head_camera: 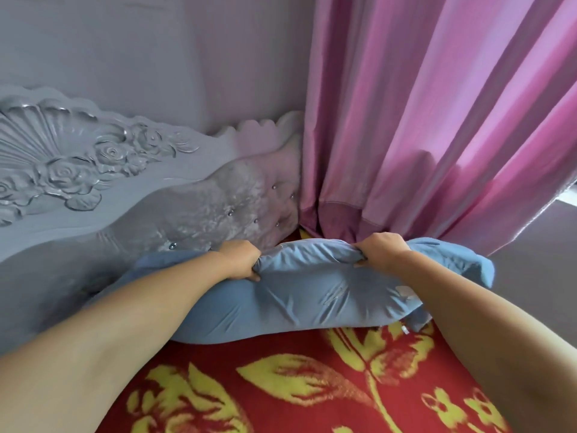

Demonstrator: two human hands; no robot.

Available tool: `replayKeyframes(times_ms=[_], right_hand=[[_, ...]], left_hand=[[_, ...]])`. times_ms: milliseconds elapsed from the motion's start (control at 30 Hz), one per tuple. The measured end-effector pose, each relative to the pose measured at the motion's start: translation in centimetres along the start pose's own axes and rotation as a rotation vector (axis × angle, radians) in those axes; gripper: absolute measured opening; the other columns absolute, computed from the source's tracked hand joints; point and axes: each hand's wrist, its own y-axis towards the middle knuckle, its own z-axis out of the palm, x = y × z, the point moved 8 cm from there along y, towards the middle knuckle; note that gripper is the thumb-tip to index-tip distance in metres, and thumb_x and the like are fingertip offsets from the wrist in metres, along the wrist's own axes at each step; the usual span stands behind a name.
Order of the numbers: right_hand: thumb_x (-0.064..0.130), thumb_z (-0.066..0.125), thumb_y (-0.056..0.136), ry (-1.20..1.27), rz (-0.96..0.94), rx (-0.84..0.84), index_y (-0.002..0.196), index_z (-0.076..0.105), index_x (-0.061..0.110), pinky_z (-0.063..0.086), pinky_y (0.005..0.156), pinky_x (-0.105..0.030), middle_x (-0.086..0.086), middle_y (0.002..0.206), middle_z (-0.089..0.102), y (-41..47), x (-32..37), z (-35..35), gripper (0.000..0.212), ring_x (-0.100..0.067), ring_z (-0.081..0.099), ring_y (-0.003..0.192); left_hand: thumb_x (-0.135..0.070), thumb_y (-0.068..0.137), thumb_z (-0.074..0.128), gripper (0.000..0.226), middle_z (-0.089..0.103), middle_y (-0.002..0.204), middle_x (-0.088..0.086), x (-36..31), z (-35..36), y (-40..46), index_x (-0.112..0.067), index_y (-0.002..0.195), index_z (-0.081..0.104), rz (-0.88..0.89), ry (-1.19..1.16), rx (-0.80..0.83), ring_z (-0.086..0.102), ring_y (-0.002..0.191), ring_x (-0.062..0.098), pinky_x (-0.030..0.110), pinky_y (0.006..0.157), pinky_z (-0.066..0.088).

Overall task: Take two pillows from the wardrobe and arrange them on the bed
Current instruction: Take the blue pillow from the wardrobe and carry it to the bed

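Bed covered by a red blanket (pixel 312 395) with yellow floral pattern, set against a grey carved headboard (pixel 93 170) with a tufted, studded panel; grey wall behind, pink curtain (pixel 437 120) hanging at the right of the headboard. A blue pillow (pixel 312 298) lies across the head of the bed, just before the headboard, its lower edge on the blanket. Left hand (pixel 240 259) and right hand (pixel 382 250), both clenched, each pinch a fold of fabric along the pillow's upper edge.
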Motion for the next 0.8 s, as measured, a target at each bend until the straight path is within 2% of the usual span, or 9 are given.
replayKeyframes(times_ms=[167,267,367,433,500,600,667,733,800], right_hand=[[0.053,0.055,0.087,-0.078,-0.087,0.006,0.114,0.064,0.03,0.048,0.085,-0.033,-0.001,0.116,0.067,4.7,-1.1,-2.9,0.037,-0.025,0.062,0.11],[0.054,0.06,0.085,-0.145,-0.195,0.081,0.117,0.065,0.024,0.047,0.087,-0.032,-0.001,0.115,0.068,8.6,-1.8,-4.5,0.044,-0.024,0.062,0.11],[0.049,0.064,0.084,-0.191,-0.289,0.198,0.115,0.067,0.012,0.048,0.087,-0.03,-0.008,0.113,0.07,13.7,-2.3,-5.3,0.048,-0.026,0.064,0.104],[0.047,0.068,0.082,-0.198,-0.342,0.302,0.115,0.068,0.012,0.047,0.088,-0.03,-0.007,0.114,0.07,17.6,-2.7,-4.6,0.048,-0.025,0.064,0.104],[0.05,0.069,0.081,-0.239,-0.388,0.43,0.122,0.066,0.018,0.044,0.091,-0.028,-0.002,0.122,0.067,21.3,-3.1,-3.0,0.052,-0.022,0.061,0.11],[0.054,0.068,0.08,-0.36,-0.426,0.604,0.129,0.061,0.021,0.042,0.09,-0.027,0.0,0.129,0.062,25.8,-4.3,1.0,0.06,-0.022,0.057,0.117],[0.052,0.068,0.081,-0.348,-0.431,0.667,0.129,0.061,0.019,0.043,0.093,-0.027,-0.001,0.13,0.062,29.0,-5.0,3.6,0.059,-0.021,0.058,0.116],[0.047,0.071,0.081,-0.281,-0.44,0.575,0.123,0.066,0.015,0.046,0.093,-0.029,-0.004,0.124,0.066,32.8,-5.4,5.2,0.054,-0.019,0.062,0.108],[0.044,0.07,0.082,-0.208,-0.468,0.382,0.115,0.068,0.011,0.048,0.086,-0.029,-0.008,0.118,0.069,36.7,-5.2,6.3,0.047,-0.021,0.064,0.102]], left_hand=[[-0.052,0.076,0.068,0.05,0.066,0.113,0.011,1.2,-0.7,1.1,-0.015,0.11,0.063,-0.066,-0.092,-0.006,0.064,0.102,0.031,0.035,0.08,0.052],[-0.053,0.075,0.068,0.051,0.067,0.111,0.011,0.9,-0.1,2.4,-0.011,0.105,0.063,-0.123,-0.2,0.008,0.064,0.102,0.03,0.033,0.076,0.05],[-0.052,0.075,0.069,0.045,0.066,0.086,0.012,0.9,1.0,4.7,-0.008,0.074,0.057,-0.2,-0.333,0.046,0.062,0.081,0.028,0.03,0.066,0.045],[-0.051,0.075,0.07,0.048,0.055,0.067,0.005,0.9,2.1,7.3,-0.013,0.058,0.047,-0.24,-0.444,0.105,0.053,0.069,0.023,0.029,0.061,0.041],[-0.054,0.075,0.07,0.046,0.057,0.068,0.0,0.1,4.7,10.1,-0.01,0.066,0.058,-0.272,-0.571,0.247,0.053,0.071,0.02,0.029,0.063,0.043],[-0.06,0.07,0.07,0.062,0.064,0.09,-0.001,-1.2,7.5,14.2,-0.006,0.101,0.067,-0.288,-0.645,0.446,0.059,0.082,0.019,0.032,0.078,0.051],[-0.057,0.072,0.071,0.056,0.063,0.09,0.001,-0.9,8.4,17.4,-0.007,0.097,0.067,-0.312,-0.662,0.466,0.058,0.079,0.019,0.032,0.076,0.049],[-0.052,0.074,0.072,0.049,0.065,0.087,0.012,0.4,8.6,20.9,-0.005,0.086,0.067,-0.354,-0.632,0.391,0.053,0.071,0.02,0.028,0.067,0.044],[-0.051,0.074,0.071,0.054,0.07,0.097,0.018,1.9,9.0,24.0,0.0,0.091,0.065,-0.409,-0.569,0.276,0.055,0.071,0.022,0.028,0.065,0.043]])
